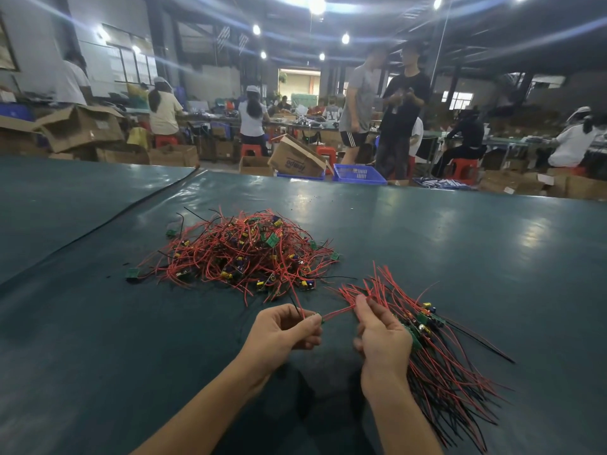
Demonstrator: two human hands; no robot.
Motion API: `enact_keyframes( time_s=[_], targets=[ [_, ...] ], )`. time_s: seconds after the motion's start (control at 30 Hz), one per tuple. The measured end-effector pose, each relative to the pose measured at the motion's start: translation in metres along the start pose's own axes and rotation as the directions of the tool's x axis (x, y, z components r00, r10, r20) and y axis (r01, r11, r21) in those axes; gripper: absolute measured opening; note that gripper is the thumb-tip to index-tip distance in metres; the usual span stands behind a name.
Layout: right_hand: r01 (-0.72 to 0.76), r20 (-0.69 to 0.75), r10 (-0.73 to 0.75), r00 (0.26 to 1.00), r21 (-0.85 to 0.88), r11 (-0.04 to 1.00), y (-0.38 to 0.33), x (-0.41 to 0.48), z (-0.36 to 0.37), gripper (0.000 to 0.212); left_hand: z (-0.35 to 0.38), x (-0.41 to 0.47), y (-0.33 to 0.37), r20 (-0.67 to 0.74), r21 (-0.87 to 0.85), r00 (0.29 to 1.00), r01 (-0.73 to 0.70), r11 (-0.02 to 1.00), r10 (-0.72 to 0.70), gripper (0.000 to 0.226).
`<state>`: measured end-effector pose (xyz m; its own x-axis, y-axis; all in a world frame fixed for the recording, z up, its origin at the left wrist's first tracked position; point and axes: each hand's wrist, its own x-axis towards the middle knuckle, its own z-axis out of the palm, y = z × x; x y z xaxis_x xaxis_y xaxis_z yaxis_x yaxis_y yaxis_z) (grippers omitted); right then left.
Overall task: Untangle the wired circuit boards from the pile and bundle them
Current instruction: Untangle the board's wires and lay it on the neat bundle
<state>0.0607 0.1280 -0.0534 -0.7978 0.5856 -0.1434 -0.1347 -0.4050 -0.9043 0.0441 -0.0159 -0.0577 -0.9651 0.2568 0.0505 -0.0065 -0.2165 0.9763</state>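
Pile: tangled heap of small green circuit boards with red and black wires (pixel 239 254), lying on the dark green desk (pixel 460 238) beyond both hands.
Left hand (pixel 282 330): grip pinches one small green board (pixel 319 319); its red wire (pixel 338 311) runs across to the right hand.
Right hand (pixel 382 336): grip curled round a gathered bundle of boards and wires (pixel 443 372), fingertips on that red wire.
Bundle: wires fan toward the near right.

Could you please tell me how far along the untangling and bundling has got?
Done: a fair bundle of boards sits gathered in the right hand, wires roughly aligned. In hand: the left hand pinches a single board whose red wire runs to the right hand. Left: the large tangled pile on the table, seemingly the bigger share.
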Motion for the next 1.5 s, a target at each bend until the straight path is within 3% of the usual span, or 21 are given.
enact_keyframes(
  time_s=[0.2, 0.33, 0.53, 0.63, 0.73, 0.93, 1.03, 1.13, 1.33, 1.5],
  targets=[
    [0.044, -0.112, -0.031, 0.993, 0.114, 0.993, -0.013, 0.007, -0.008, 0.008, -0.004, -0.002, 0.004, 0.066, 0.016, 0.998, -0.025, 1.000, 0.024, 0.032],
    [0.113, -0.103, -0.101, 0.990, 0.127, 0.985, -0.013, 0.002, -0.006, 0.008, -0.005, -0.002, 0.001, 0.070, 0.010, 0.996, -0.048, 0.999, 0.047, 0.035],
    [0.119, 0.035, -0.119, 0.992, 0.001, 0.993, -0.006, -0.004, -0.005, 0.012, -0.002, -0.003, -0.004, 0.010, -0.003, 0.997, -0.079, 0.997, 0.079, 0.031],
    [0.166, 0.217, -0.132, 0.967, -0.150, 0.975, 0.008, -0.017, 0.005, 0.027, 0.000, -0.004, -0.003, 0.011, 0.020, 0.995, -0.102, 0.995, 0.102, 0.022],
    [0.227, 0.334, -0.147, 0.931, -0.215, 0.950, 0.018, -0.029, 0.011, 0.027, -0.003, -0.005, -0.002, 0.023, 0.092, 0.993, -0.118, 0.989, 0.116, 0.012],
    [0.121, 0.113, -0.105, 0.988, -0.145, 0.982, 0.007, -0.013, 0.006, 0.019, -0.004, -0.003, 0.002, 0.033, 0.132, 0.995, -0.094, 0.987, 0.090, 0.004],
    [0.074, -0.019, -0.073, 0.997, 0.014, 0.997, -0.008, -0.001, -0.003, 0.017, -0.008, -0.001, 0.008, 0.034, 0.113, 0.995, -0.092, 0.989, 0.089, 0.001],
    [0.074, -0.059, -0.068, 0.996, 0.112, 0.991, -0.018, 0.004, -0.011, 0.016, -0.011, -0.001, 0.013, 0.033, 0.107, 0.994, -0.111, 0.988, 0.108, 0.001],
    [0.209, 0.029, -0.211, 0.977, 0.052, 0.977, -0.019, -0.008, -0.006, 0.031, -0.014, 0.001, 0.013, -0.091, -0.136, 0.991, -0.111, 0.985, 0.099, 0.033],
    [0.193, 0.200, -0.202, 0.959, 0.063, 0.979, -0.017, -0.017, -0.001, 0.023, -0.015, 0.007, 0.016, -0.164, -0.450, 0.985, -0.028, 0.893, -0.052, 0.011]
  ],
)
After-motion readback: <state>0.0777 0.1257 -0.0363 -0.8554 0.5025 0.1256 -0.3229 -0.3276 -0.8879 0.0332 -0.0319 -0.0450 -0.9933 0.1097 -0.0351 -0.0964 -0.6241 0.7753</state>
